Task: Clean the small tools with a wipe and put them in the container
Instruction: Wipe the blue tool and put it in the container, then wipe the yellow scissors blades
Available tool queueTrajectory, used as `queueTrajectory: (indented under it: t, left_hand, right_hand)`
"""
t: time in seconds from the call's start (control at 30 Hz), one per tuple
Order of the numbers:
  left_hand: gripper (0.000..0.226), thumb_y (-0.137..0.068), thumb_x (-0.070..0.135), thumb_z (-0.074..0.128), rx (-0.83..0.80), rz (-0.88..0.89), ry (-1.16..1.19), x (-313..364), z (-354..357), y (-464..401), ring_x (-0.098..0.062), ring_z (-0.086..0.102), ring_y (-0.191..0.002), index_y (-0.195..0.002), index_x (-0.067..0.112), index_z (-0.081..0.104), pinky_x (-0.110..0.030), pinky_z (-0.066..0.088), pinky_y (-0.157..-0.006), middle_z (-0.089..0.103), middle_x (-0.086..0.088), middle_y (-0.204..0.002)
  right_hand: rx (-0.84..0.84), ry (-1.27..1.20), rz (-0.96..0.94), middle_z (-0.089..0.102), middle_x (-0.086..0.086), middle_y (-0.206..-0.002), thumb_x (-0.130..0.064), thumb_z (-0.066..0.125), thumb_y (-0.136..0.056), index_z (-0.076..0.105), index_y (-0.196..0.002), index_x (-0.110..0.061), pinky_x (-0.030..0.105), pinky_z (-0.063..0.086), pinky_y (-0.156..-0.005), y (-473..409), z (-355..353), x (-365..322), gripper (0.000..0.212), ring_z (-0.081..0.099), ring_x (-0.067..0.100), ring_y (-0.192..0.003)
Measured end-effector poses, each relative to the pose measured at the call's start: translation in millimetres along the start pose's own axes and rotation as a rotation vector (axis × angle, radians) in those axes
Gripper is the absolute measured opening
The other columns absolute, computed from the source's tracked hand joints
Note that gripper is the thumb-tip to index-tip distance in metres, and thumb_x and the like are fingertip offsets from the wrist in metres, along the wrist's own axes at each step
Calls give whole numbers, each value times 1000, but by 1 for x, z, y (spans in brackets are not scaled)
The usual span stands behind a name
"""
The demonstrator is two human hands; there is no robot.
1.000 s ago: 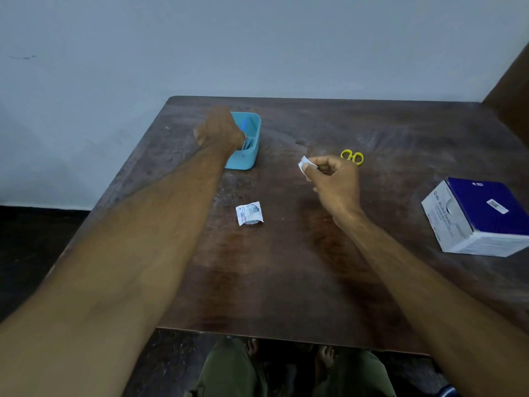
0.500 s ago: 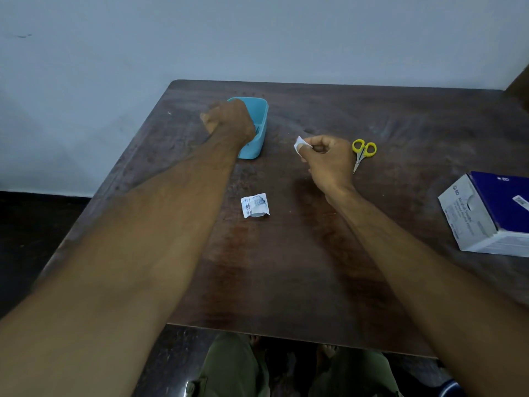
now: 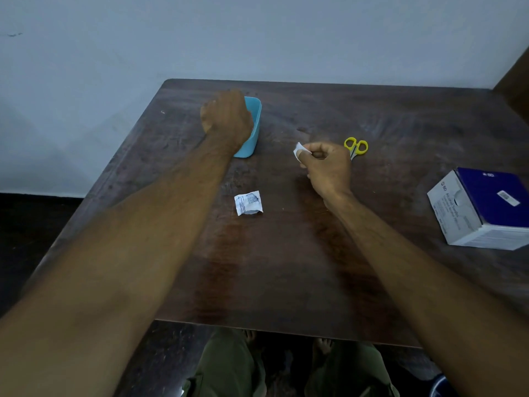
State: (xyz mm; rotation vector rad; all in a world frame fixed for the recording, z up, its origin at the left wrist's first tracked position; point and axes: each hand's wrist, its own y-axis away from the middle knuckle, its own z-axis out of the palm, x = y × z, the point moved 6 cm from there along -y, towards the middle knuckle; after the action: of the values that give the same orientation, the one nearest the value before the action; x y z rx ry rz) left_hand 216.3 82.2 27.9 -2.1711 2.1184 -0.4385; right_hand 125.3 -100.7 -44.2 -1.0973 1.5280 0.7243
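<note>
My left hand (image 3: 227, 121) reaches down into the small blue container (image 3: 255, 130) at the back left of the table; its fingers are hidden inside, so what it holds cannot be seen. Near the table's middle, my right hand (image 3: 326, 167) pinches a small white wipe (image 3: 299, 150) between thumb and forefinger. Just right of that hand, small yellow-handled scissors (image 3: 356, 147) lie on the table, untouched.
A torn white wipe wrapper (image 3: 248, 202) lies on the dark wooden table (image 3: 286, 267) between my arms. A blue and white box of swabs (image 3: 483, 207) sits at the right edge. A pale wall stands behind the table.
My left hand has moved from beside the container to over and into it. My right hand still holds the wipe, and the view has shifted slightly.
</note>
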Motion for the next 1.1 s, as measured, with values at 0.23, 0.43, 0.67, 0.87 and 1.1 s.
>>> queueTrajectory:
  t: [0.23, 0.43, 0.67, 0.87, 1.1]
  left_hand:
    - [20, -94, 31, 53, 141, 200, 346, 56, -9, 50, -22, 65, -94, -102, 18, 67, -32, 48, -75, 70, -2, -101]
    - [27, -90, 41, 57, -163, 156, 348, 102, 52, 73, -26, 63, -105, -103, 19, 67, -38, 50, -84, 67, -5, -110]
    - [43, -87, 51, 59, -178, 176, 257, 145, 64, 84, -32, 61, -111, -108, 14, 67, -38, 50, -84, 65, -11, -116]
    - [35, -90, 39, 62, -160, 209, 183, 164, 63, 89, -32, 60, -113, -113, 13, 62, -38, 49, -85, 62, -11, -120]
    - [27, -95, 24, 53, -167, 244, 187, 163, 60, 89, -34, 55, -119, -116, 7, 57, -39, 46, -92, 58, -15, -126]
  right_hand:
    - [113, -86, 27, 64, -5, -59, -22, 72, -83, 65, -67, -26, 34, 50, -58, 5, -35, 0, 18, 63, 13, -61]
    - [245, -131, 124, 64, -5, -57, -18, 70, -83, 65, -65, -24, 36, 49, -55, 10, -79, 22, 19, 60, 14, -57]
    - [306, -141, 146, 64, -4, -59, -13, 68, -84, 64, -69, -24, 29, 51, -53, 5, -111, 34, 19, 60, 10, -56]
    - [300, -143, 140, 64, -4, -61, -13, 68, -85, 63, -71, -24, 25, 51, -52, 4, -115, 40, 18, 60, 9, -56]
    - [302, -165, 132, 64, -4, -60, -18, 69, -85, 64, -69, -24, 30, 50, -54, 3, -114, 42, 19, 60, 9, -56]
